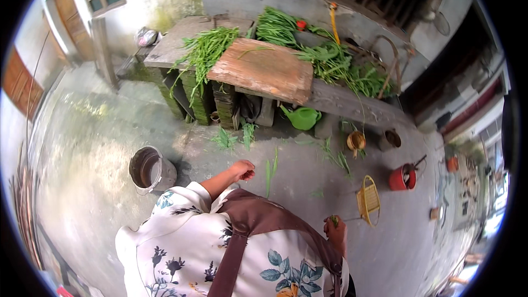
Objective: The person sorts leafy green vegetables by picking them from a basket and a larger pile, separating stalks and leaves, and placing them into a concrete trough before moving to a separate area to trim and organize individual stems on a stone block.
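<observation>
My left hand (242,170) curls loosely, whether empty I can't tell; my right hand (336,231) grips greens (334,220). The red bucket (396,180) holds something indistinct.

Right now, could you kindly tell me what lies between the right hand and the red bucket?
The head view shows a yellow slatted object, perhaps a small chair, on the grey floor between the right hand and the red bucket.

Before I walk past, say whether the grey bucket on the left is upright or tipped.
Upright: the grey bucket stands on the floor, its mouth facing up.
</observation>
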The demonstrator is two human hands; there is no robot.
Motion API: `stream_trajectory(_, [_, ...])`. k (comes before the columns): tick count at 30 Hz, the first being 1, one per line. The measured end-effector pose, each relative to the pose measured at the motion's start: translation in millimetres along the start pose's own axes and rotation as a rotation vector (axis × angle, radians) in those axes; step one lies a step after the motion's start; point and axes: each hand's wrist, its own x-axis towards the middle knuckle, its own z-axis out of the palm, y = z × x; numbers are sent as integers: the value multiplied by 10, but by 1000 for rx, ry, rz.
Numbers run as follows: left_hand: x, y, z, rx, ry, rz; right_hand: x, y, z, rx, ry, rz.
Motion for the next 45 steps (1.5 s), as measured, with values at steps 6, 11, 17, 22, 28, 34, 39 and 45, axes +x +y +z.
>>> stream_trajectory(6, [353, 333, -515, -252, 193, 114, 745, -290, 157, -48, -144, -17])
stream_trajectory(11, [531, 854, -1314, -436, 409, 180, 1522, -691, 567, -98, -230, 17])
stream_trajectory(17, [576, 1558, -2402, -579, 555, 311, 2372, -1116, 1177, -104, -417, -1])
stream_trajectory(22, [475, 2041, -2712, -603, 628, 400, 2745, -1414, 1563, -125, -530, -53])
stream_trajectory(28, [324, 2023, -2726, -628, 642, 414, 3259, -1619, 1798, -103, -680, -141])
stream_trajectory(34, [118, 2029, -3191, -582, 731, 421, 3516, -1906, 2121, 14, -691, -205])
stream_trajectory(39, [454, 3017, -3606, -651, 531, 549, 3691, -2000, 2330, -49, -700, -153])
stream_trajectory(45, [1328, 4425, -3699, -455, 371, 642, 3946, -2325, 2852, 16, -460, -133])
